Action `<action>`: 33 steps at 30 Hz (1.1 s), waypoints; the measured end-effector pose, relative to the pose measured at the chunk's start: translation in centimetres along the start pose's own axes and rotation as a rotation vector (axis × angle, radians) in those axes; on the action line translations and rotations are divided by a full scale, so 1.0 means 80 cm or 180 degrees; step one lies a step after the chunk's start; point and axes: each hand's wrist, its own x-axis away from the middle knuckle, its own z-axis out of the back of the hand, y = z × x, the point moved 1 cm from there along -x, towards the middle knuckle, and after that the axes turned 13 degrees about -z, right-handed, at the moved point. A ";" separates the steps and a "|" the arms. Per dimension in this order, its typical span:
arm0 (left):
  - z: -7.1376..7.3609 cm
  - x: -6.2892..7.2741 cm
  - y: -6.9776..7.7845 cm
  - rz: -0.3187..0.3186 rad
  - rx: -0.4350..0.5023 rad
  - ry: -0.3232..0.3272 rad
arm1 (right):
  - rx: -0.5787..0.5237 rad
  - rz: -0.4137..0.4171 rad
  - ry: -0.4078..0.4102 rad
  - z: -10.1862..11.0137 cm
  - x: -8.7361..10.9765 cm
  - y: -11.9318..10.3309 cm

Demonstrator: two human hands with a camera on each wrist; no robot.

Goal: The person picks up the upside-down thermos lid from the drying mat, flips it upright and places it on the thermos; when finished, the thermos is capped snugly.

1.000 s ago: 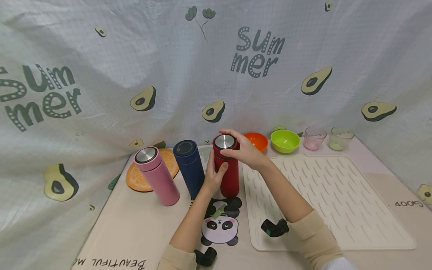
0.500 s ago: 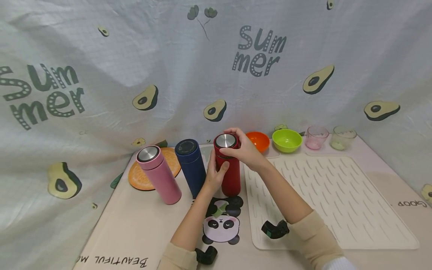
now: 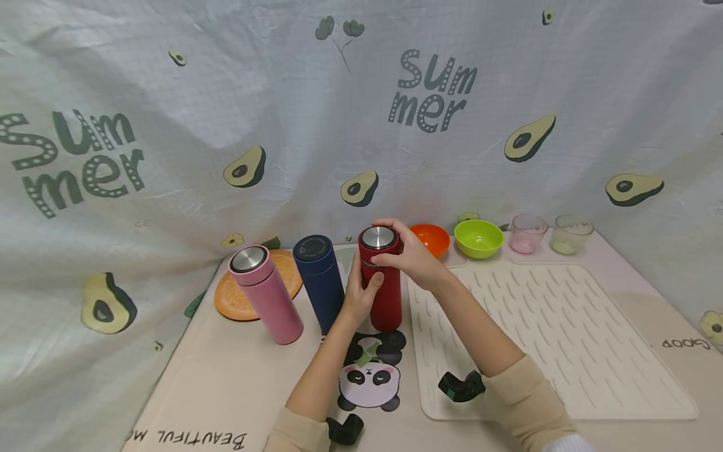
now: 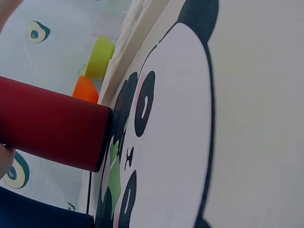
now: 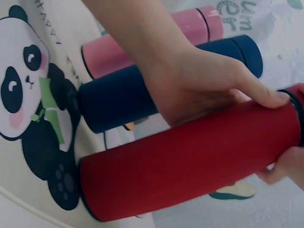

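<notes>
A red thermos bottle [image 3: 386, 301] with a shiny steel-topped lid [image 3: 379, 237] stands upright at the middle of the table, behind a printed panda. My left hand [image 3: 359, 298] grips its upper body from the left, thumb toward me. From the right, my right hand [image 3: 415, 257] holds the lid between thumb and fingers. A dark ring [image 5: 295, 107] shows at the seam below the lid in the right wrist view. Close by on the left stand a navy blue thermos [image 3: 320, 282] and a pink thermos [image 3: 271, 301], both lidded.
Under the pink thermos's back side lies a round orange-slice mat [image 3: 228, 298]. A ribbed cream mat [image 3: 542, 339] covers the right side. Along the back are an orange bowl [image 3: 432, 238], a green bowl [image 3: 479, 238], a pink glass [image 3: 528, 235] and a clear glass [image 3: 572, 235].
My right hand's thumb and fingers have shifted slightly around the red thermos's lid. The left hand keeps its place on the body, and the bottles stand where they were.
</notes>
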 end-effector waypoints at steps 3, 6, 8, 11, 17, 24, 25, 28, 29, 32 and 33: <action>0.000 -0.001 -0.001 -0.0011 -0.0020 -0.0009 | 0.0052 -0.0034 0.0105 -0.001 0.000 -0.001; 0.000 -0.001 -0.002 -0.0033 -0.0004 0.0002 | -0.0016 -0.0030 0.0083 -0.001 0.001 -0.001; 0.000 -0.001 -0.004 -0.0047 0.0020 0.0011 | -0.0099 -0.0022 0.0081 0.000 0.000 0.001; 0.000 0.000 -0.004 -0.0035 0.0040 0.0017 | -0.0190 0.0033 0.0144 0.000 0.000 0.003; 0.002 0.001 -0.004 -0.0061 0.0046 0.0022 | -0.0281 0.0113 0.0024 0.000 -0.001 0.007; 0.001 0.000 -0.004 -0.0010 0.0008 0.0004 | -0.0097 0.0026 0.0119 -0.001 0.000 0.006; 0.001 0.000 -0.004 -0.0018 0.0005 0.0005 | -0.0094 0.0031 0.0084 -0.001 0.001 0.005; 0.001 0.000 -0.004 -0.0046 0.0000 0.0005 | -0.0168 0.0046 0.0067 0.000 0.000 0.005; 0.001 0.000 -0.004 -0.0056 -0.0011 0.0007 | -0.0163 0.0043 0.0084 0.000 -0.001 0.006; 0.001 0.000 -0.004 -0.0095 -0.0008 0.0015 | -0.0151 0.0045 0.0092 0.000 -0.001 0.007; 0.001 -0.001 -0.004 -0.0107 -0.0010 0.0022 | -0.0131 0.0033 0.0067 0.000 -0.001 0.007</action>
